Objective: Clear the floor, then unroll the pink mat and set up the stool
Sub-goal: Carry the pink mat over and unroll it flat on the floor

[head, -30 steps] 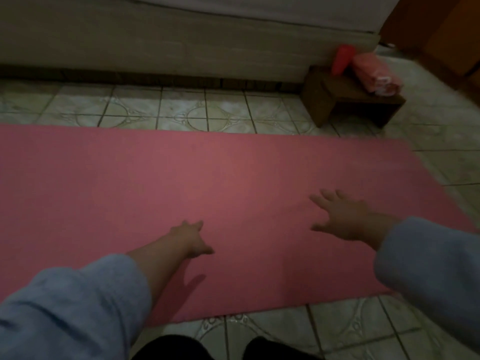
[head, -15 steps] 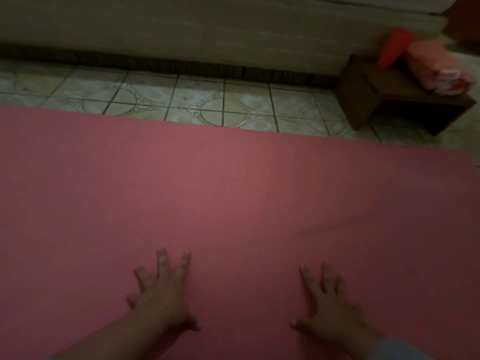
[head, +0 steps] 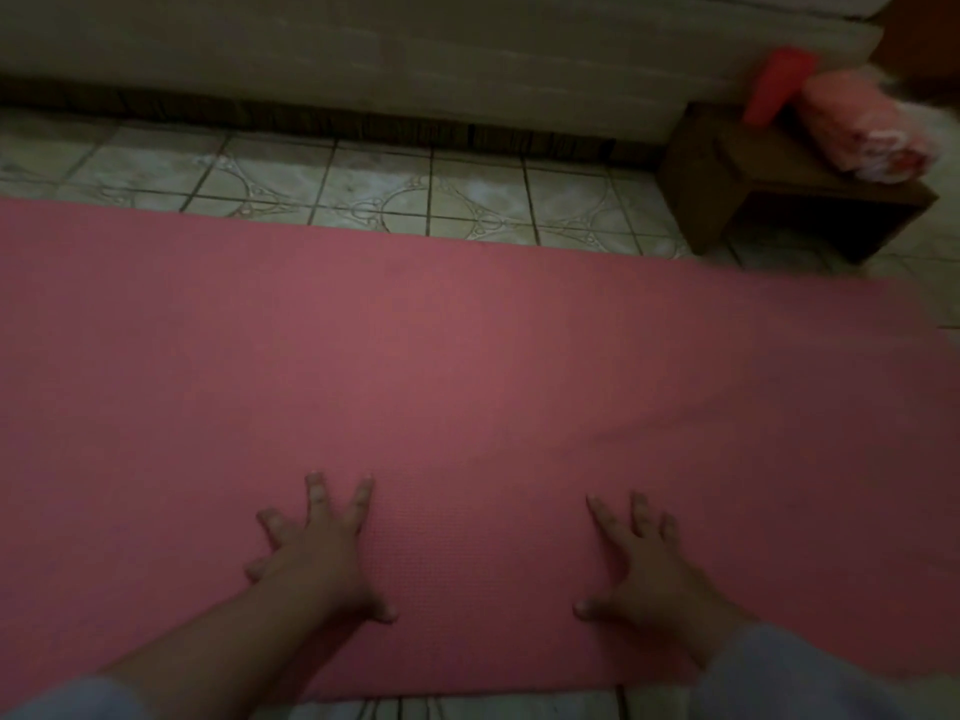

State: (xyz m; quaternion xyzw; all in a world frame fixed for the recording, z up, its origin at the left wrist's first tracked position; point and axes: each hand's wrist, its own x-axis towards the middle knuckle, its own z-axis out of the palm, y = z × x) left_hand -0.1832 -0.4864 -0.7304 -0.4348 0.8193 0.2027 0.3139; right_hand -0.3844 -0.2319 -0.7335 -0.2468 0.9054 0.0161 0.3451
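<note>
A dim room seen from a camera worn on the head, looking down at 2 bare hands on a pink mat [head: 467, 356]. The mat lies unrolled and flat across a patterned tile floor [head: 415, 194], filling most of the view from the left edge to the far right. Its near edge runs along the bottom of the view, with a thin strip of tile showing below it.

The left hand [head: 317, 553] rests palm down on the mat, near its front edge, with all fingers spread wide and the thumb pointing right. The right hand [head: 644, 569] also lies palm down on the mat, well apart from the left, its fingers fanned out and its thumb pointing left. Neither hand grips anything. Both forearms reach in from the bottom corners, each ending in a pale grey-blue sleeve [head: 810, 678] pushed back from the wrist.

Beyond the far edge of the mat runs a band of bare tile, then the long beige side of a bed or sofa base [head: 363, 59] along the top of the view.

At upper right, a low dark wooden stool [head: 727, 163] stands on the tile just beyond the far edge of the mat, beside the end of the beige base. On its top sit a red upright object [head: 774, 85], too blurred to identify, and next to it a pink rolled bundle [head: 857, 127] of cloth.
</note>
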